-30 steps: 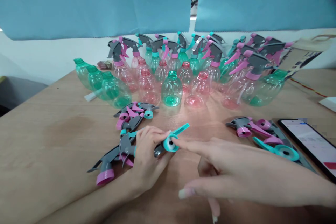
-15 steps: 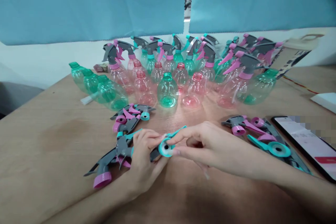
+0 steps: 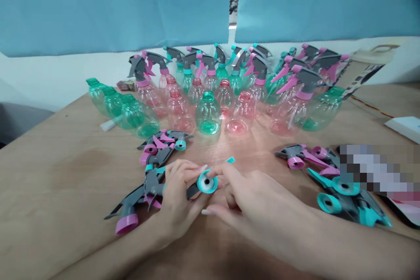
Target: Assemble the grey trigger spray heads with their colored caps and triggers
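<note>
A grey trigger spray head with a teal collar (image 3: 207, 182) is held between my hands above the near middle of the table, its round opening facing me. My left hand (image 3: 180, 199) is closed around its grey body. My right hand (image 3: 252, 197) has the index finger at the collar's upper rim and other fingers curled behind it. Its thumb is held apart, below the collar. A teal tip sticks out above my right index finger. Beside my left hand lie several loose spray heads, one with a pink collar (image 3: 127, 224).
Clear green bottles (image 3: 209, 113) and pink bottles (image 3: 241, 113) stand across the table, several topped with spray heads. More loose spray heads (image 3: 344, 203) lie at right, beside a partly blurred phone (image 3: 405, 212). A cream cup (image 3: 362, 70) stands at the back right.
My right thumb has come off the collar and moved down and left. The right hand has turned and shifted closer, uncovering another teal-collared spray head at right.
</note>
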The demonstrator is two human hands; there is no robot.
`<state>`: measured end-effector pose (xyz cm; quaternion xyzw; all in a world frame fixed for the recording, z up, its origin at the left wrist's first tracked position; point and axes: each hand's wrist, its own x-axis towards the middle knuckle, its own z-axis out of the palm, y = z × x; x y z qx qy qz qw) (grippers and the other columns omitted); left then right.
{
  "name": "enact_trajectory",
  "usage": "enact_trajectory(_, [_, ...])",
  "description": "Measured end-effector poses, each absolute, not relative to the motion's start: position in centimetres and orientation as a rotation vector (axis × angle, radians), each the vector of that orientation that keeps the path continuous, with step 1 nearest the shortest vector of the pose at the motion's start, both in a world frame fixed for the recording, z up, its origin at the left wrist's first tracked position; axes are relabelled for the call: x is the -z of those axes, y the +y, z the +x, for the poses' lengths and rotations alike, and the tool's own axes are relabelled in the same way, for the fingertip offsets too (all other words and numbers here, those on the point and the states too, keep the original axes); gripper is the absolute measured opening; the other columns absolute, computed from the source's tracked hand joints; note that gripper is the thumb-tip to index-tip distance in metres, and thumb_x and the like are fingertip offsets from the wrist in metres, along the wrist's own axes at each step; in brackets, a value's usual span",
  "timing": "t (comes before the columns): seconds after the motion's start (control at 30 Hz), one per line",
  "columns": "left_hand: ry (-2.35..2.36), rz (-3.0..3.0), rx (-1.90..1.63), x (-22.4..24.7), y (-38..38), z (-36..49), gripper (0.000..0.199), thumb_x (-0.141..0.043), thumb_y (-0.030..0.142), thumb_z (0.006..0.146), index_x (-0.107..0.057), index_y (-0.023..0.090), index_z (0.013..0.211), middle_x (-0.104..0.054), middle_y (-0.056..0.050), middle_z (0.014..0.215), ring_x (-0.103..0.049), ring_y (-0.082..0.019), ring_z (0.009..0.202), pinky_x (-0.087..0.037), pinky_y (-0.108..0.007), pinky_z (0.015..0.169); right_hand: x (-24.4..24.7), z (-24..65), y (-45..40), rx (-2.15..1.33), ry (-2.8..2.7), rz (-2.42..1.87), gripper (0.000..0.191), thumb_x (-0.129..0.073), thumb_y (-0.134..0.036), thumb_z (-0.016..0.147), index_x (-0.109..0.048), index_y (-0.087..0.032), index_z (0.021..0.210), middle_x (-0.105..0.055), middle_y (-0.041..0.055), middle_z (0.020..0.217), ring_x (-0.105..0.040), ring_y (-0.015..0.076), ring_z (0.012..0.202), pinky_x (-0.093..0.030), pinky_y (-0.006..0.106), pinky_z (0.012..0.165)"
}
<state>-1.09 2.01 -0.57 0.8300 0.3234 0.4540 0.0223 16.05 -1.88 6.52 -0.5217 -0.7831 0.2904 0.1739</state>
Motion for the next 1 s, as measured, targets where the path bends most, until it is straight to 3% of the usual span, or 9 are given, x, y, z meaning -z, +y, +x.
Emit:
enact_trajectory(0.2, [0.953,2.630,-1.390,0.3,1.9,-1.1,0.014,-0.048,0.030,0.089,-0.050,0.021,0.099,-0.058,-0.002,0.080,-0.053,-0.018,0.076,-0.035,-0.034,0.068,-5.4,15.7,-2.3,-0.592,-2.170,-1.441,0.029,-0.062,-0.029,0.076,-0.050,-0.016,0.099,-0.059,-0.0019,0.060,-0.053,0.0167,0.050,-0.024,0.025,0.043])
enact_trajectory(0.4, [0.958,2.604,-1.348,0.2,1.7,-1.1,0.011,-0.052,0.026,0.085,-0.051,0.021,0.095,-0.060,-0.001,0.076,-0.055,-0.018,0.072,-0.034,-0.033,0.066,-5.3,15.8,-1.9,-0.302,-2.245,-1.384,0.021,-0.065,-0.025,0.073,-0.050,-0.017,0.086,-0.052,-0.0048,0.049,-0.044,0.0148,0.041,-0.015,0.024,0.040])
enact_trajectory(0.7, [0.955,2.625,-1.296,0.4,1.6,-1.0,0.014,-0.046,0.029,0.089,-0.053,0.020,0.097,-0.062,-0.002,0.077,-0.056,-0.018,0.074,-0.032,-0.035,0.068,-5.2,15.8,-2.5,-0.257,-2.223,-1.446,0.013,-0.066,-0.025,0.072,-0.056,-0.016,0.075,-0.051,-0.0046,0.049,-0.043,0.0131,0.041,-0.016,0.026,0.043])
enact_trajectory(1.0, [0.939,2.553,-1.227,0.0,1.5,-1.1,0.020,-0.051,0.039,0.088,-0.052,0.021,0.098,-0.060,-0.002,0.077,-0.055,-0.020,0.075,-0.036,-0.036,0.069,-6.1,16.9,-1.6,-0.522,-2.288,-1.349,0.003,-0.063,-0.022,0.078,-0.061,-0.020,0.080,-0.052,-0.0069,0.053,-0.039,0.0088,0.046,-0.021,0.024,0.046])
